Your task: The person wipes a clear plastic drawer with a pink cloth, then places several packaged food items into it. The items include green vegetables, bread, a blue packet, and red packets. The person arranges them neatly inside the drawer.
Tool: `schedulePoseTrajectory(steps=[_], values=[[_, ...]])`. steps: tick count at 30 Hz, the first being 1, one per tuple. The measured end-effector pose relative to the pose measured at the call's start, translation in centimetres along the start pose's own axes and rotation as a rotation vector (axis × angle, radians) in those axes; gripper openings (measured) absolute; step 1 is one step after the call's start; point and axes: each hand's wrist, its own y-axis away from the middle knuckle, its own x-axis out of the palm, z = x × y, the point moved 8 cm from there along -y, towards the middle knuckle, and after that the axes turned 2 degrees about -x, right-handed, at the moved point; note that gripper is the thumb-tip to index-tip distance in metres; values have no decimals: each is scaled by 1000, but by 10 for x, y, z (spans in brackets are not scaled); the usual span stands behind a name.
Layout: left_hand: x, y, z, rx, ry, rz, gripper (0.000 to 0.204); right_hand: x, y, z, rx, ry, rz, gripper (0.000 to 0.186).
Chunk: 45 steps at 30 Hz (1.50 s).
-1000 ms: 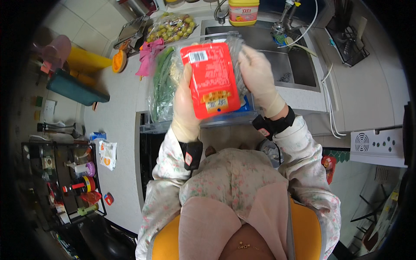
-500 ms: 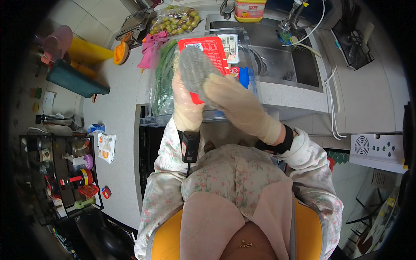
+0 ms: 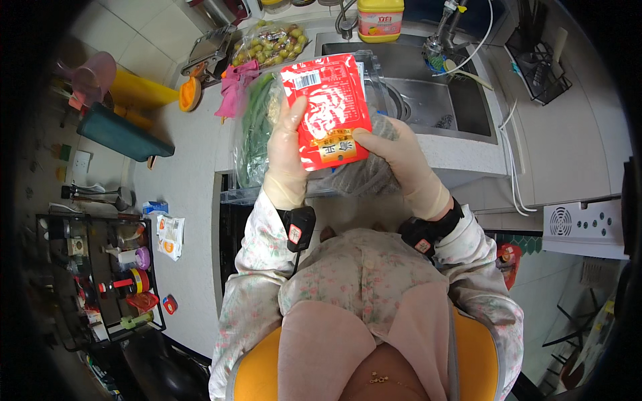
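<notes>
Red packet [image 3: 324,113] is held up at 12 o'clock in view, pinched along its 9 o'clock edge by the nearly closed left hand [image 3: 286,154]. Grey cloth [image 3: 364,172] is bunched in the half-curled right hand [image 3: 409,160], thumb over the packet's 4 o'clock corner.

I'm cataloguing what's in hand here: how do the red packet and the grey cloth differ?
The red packet is glossy and printed; the grey cloth looks dull and plain. The packet is flat and roughly rectangular; the cloth is loosely bunched. The packet shows nearly whole, while the cloth is partly hidden behind it. Both touch the right hand.
</notes>
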Motion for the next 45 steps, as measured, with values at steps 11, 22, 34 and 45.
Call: schedulePoseTrajectory(steps=[11,22,34,45], values=[[3,16,-11,343,-217,-136,72,66,44,52,-672,911,-32,23],[-19,37,17,-7,-101,429,50,126,51,-3,-1006,1316,298,33],[-33,14,20,182,141,103,55,118,-5,47,-1111,1320,-24,35],[-1,22,19,-161,446,173,70,52,-23,42,-438,431,6,37]])
